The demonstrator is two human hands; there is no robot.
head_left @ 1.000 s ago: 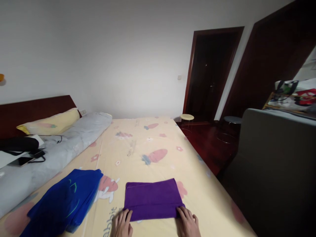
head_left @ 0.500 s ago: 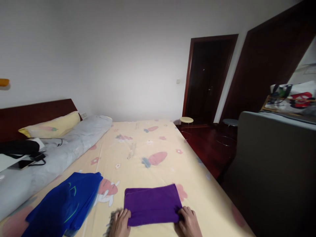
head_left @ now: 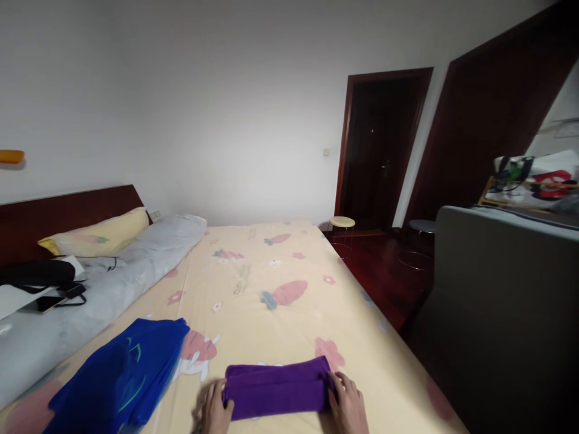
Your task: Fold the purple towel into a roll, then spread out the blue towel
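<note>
A purple cloth (head_left: 277,389), folded into a narrow band, lies across the near part of the bed. My left hand (head_left: 218,408) grips its left end, with the thumb on top of the fabric. At the opposite end, my right hand (head_left: 347,401) is closed on the cloth's right edge. What the cloth is when unfolded, I cannot tell. To the left lies a folded blue garment (head_left: 120,374) with thin green lines on it, apart from both hands.
The bed sheet (head_left: 244,271) is pale yellow with printed carrots and flowers. A grey quilt (head_left: 149,265), a yellow pillow (head_left: 99,233) and a phone (head_left: 49,303) lie along the left. A grey panel (head_left: 493,313) rises at right. Two stools, one cream (head_left: 341,223), stand beyond the bed.
The purple cloth has become a narrower band, its far edge now nearer to me. Both hands still hold its ends; my left hand has shifted slightly left.
</note>
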